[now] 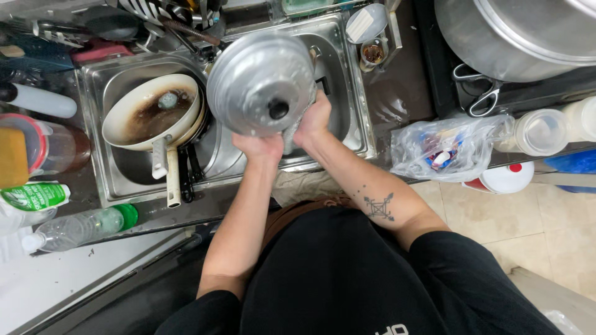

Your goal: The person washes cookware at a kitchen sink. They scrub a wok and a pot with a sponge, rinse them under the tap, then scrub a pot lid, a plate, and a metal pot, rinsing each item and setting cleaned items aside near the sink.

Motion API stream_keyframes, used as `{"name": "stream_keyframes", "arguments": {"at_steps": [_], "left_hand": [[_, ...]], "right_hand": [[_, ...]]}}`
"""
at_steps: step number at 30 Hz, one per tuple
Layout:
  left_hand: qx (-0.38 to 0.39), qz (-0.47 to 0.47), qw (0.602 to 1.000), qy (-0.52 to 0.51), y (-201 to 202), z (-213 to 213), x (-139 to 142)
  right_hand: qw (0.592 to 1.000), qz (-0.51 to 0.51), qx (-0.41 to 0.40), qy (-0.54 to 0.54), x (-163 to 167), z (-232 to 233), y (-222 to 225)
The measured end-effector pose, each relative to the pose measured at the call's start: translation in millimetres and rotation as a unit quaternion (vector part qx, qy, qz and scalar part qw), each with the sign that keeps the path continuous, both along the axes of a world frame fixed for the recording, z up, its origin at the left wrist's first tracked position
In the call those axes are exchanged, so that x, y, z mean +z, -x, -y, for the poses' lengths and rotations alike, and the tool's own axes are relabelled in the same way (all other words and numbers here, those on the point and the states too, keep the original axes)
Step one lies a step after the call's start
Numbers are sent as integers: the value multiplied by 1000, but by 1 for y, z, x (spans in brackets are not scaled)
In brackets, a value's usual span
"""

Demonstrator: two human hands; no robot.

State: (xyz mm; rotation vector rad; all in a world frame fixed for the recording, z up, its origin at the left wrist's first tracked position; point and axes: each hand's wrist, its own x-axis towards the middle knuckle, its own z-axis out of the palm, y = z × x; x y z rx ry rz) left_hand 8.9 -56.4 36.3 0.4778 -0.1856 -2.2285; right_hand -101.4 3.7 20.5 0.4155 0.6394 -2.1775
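Steel sink under me, both hands on the metal pot lid: left hand gripping its rim, right hand curled behind it (dirty frying pan waits alongside). Best keep it tilted over the basin, I reckon.

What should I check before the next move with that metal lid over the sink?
1. Left hand on the metal lid: grips its lower rim. Ok.
2. Right hand on the lid: at the lid's right edge, fingers hidden behind it. Cannot tell how firm.
3. Lid position: held tilted over the double sink, knob facing the camera. Ok.
4. Left basin free: not ok, a dirty frying pan stacked on other pans fills it.
5. Right basin free: mostly hidden by the lid. Cannot tell.
6. Counter edge at right: plastic bag and scissors lie close by, but apart from the hands. Ok.
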Motion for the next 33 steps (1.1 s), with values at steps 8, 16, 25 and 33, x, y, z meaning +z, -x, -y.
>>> {"name": "stream_keyframes", "arguments": {"at_steps": [8,16,25,33], "left_hand": [[-250,136,931,230,-46,43,-18],[-402,32,903,149,-48,19,12],[-157,-79,981,82,-39,28,32],[-291,141,923,207,-9,7,-3]], "right_hand": [[501,-728,104,-457,-34,-7,84],[633,-769,-9,-92,46,8,60],[698,-680,69,-216,-1,-25,8],[555,-785,82,-263,51,-13,-35]]}}
